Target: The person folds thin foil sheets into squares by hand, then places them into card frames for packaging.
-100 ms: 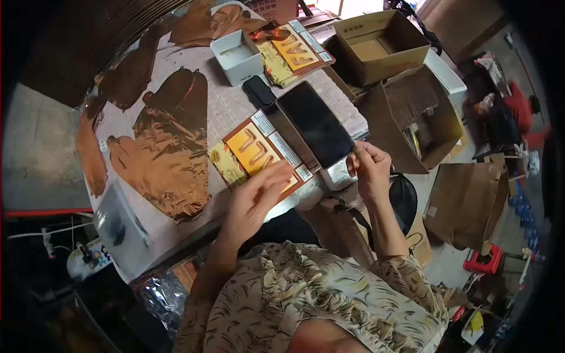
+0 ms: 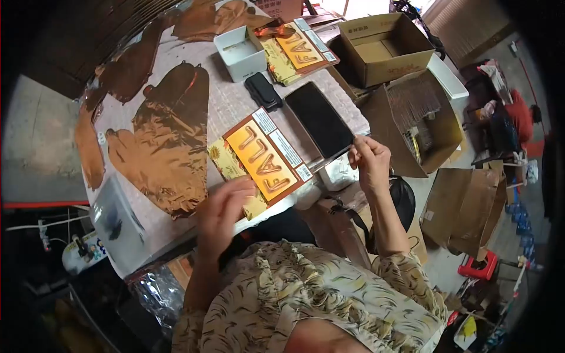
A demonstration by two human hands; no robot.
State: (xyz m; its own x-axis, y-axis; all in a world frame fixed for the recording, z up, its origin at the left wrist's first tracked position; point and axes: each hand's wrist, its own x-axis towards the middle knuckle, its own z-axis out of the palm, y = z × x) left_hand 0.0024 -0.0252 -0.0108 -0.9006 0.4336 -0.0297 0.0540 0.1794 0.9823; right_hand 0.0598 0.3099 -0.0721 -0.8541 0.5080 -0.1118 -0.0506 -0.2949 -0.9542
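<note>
My left hand (image 2: 222,215) is at the lower left edge of a yellow and brown "FALL" card (image 2: 262,159), its fingers stretched out and slightly blurred, holding nothing that shows. My right hand (image 2: 372,162) has thumb and forefinger pinched together by the lower right corner of a black smartphone (image 2: 319,120). I cannot tell what, if anything, is in that pinch. Left of the card lies a large crumpled copper-coloured foil balloon (image 2: 170,138), flat on the white-covered table (image 2: 226,97). A small black case (image 2: 263,92) rests above the card, close to the phone.
A white open box (image 2: 241,62) stands beside a second stack of "FALL" cards (image 2: 300,53) at the back. More copper foil pieces (image 2: 126,70) line the far left edge. Open cardboard boxes (image 2: 385,50) stand to the right, another (image 2: 465,203) on the floor. A clear plastic bag (image 2: 118,223) lies near the left corner.
My left hand has moved left and toward my body, uncovering the lower part of the "FALL" card. The right hand keeps its pinch in nearly the same place.
</note>
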